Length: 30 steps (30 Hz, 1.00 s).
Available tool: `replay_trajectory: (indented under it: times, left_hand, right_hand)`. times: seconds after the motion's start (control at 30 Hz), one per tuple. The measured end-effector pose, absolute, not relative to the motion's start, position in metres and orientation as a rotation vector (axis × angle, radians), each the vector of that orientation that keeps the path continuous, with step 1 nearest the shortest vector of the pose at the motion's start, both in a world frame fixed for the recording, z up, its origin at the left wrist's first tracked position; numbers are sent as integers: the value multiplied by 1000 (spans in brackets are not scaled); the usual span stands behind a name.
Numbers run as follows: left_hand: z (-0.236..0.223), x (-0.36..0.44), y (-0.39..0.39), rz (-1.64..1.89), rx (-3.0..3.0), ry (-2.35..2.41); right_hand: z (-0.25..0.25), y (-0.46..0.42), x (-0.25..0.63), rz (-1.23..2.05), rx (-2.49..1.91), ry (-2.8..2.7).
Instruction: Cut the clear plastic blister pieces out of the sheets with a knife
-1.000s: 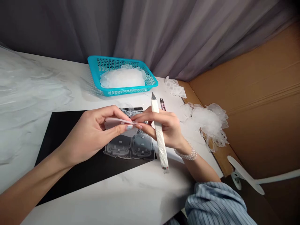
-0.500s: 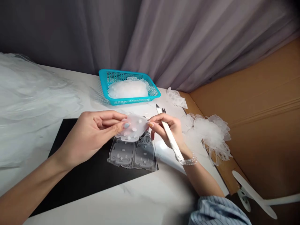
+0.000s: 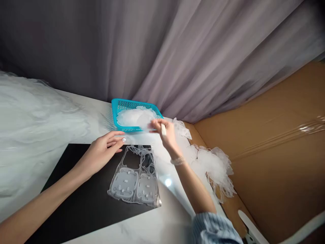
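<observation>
My right hand (image 3: 166,134) is over the front right of a turquoise plastic basket (image 3: 119,128), pinching a thin translucent plastic piece (image 3: 145,121), blurred by motion. A slim white-handled tool (image 3: 163,129) is also tucked in that hand, its tip hidden. My left hand (image 3: 105,150) is in front of the basket, thumb and fingers closed near a faint, blurred scrap of translucent film (image 3: 130,139). Below lies a clear moulded plastic sheet (image 3: 124,183) with rounded panels and cut-out openings, on a black mat (image 3: 83,200).
White translucent pieces (image 3: 127,117) are heaped inside the basket. A large pile of clear sheets (image 3: 38,135) covers the left side. Frilly offcuts (image 3: 213,164) lie at right beside a cardboard wall (image 3: 274,142). A grey curtain (image 3: 132,51) hangs behind.
My right hand has carried the plastic piece from above the sheet to the basket. My left hand has let go of that piece. The view has shifted, revealing more of the sheet.
</observation>
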<state>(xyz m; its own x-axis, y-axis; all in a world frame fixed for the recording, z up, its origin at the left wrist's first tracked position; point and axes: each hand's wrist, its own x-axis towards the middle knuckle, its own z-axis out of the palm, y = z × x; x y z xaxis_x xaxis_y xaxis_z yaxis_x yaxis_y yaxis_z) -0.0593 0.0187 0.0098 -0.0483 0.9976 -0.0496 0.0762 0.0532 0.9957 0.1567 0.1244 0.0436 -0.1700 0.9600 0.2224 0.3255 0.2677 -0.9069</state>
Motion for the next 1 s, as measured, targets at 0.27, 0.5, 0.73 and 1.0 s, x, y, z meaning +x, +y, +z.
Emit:
replay_trajectory:
  times: [0.27,0.5,0.73,1.0]
  left_hand:
    - [-1,-80,33,1095,1421,1508]
    - [-26,-67,31,853,1565,1610]
    - [-45,-34,26,734,1770,1661]
    - [-38,-26,10,640,1996,1722]
  right_hand:
    - [52,201,108,690,-1251,-1894]
    - [51,110,169,825,-1300,-1910]
    - [30,29,220,833,-1446,-2150]
    - [-7,23,210,903,-1260,-2193]
